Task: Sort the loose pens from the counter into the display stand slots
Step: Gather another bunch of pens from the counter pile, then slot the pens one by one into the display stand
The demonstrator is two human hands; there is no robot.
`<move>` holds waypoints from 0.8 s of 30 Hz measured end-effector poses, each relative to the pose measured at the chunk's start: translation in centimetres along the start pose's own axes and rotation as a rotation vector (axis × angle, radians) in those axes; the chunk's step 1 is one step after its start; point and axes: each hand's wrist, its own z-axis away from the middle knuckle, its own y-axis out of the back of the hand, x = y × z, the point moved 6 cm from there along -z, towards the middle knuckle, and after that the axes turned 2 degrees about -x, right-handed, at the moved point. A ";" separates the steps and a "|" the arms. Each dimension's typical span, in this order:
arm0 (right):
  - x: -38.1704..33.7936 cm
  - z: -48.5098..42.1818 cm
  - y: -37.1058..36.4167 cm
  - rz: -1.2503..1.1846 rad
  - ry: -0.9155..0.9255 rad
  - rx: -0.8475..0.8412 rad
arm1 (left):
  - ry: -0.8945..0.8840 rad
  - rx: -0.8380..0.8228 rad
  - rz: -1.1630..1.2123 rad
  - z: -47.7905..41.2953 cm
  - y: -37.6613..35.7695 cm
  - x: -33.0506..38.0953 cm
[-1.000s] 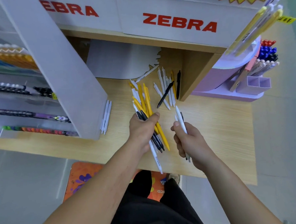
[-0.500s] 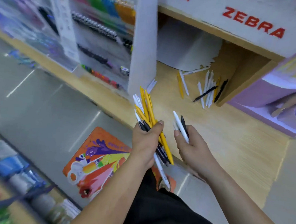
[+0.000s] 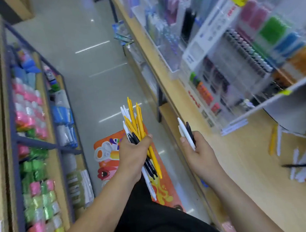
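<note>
Your left hand (image 3: pixel 133 158) is closed in a fist around a mixed bundle (image 3: pixel 136 120) of pens. It hangs beyond the counter's (image 3: pixel 241 164) front edge, over the floor (image 3: pixel 92 74). Your right hand (image 3: pixel 200 154), just above that front edge, pinches a small set (image 3: pixel 185 133) between thumb and curled fingers.

**Risks**
- The bundle is splayed and gripped at mid-length. If you loosen the grip, pens are likely to slide out and fall to the floor.
- Colours are mixed in one fist, so a pen could land in the wrong slot of the display stand (image 3: pixel 234 60).
- Reaching for a slot with both hands full may shed a pen.

**Count**
- Bundle: at least three yellow, at least two white, two black.
- Right-hand set: two white tips, one black.
- Loose pens (image 3: pixel 297 162) toward the counter's back edge: one yellow, one black and several white. Blur prevents an exact count.
</note>
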 end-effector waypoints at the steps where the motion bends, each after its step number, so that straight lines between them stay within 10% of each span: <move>1: -1.0 -1.3 -1.3 0.004 0.010 -0.003 | -0.012 0.016 -0.003 -1.8 1.0 0.9; 24: -25.0 -37.0 -14.2 0.024 0.177 -0.119 | -0.067 0.035 -0.104 -35.2 6.4 21.0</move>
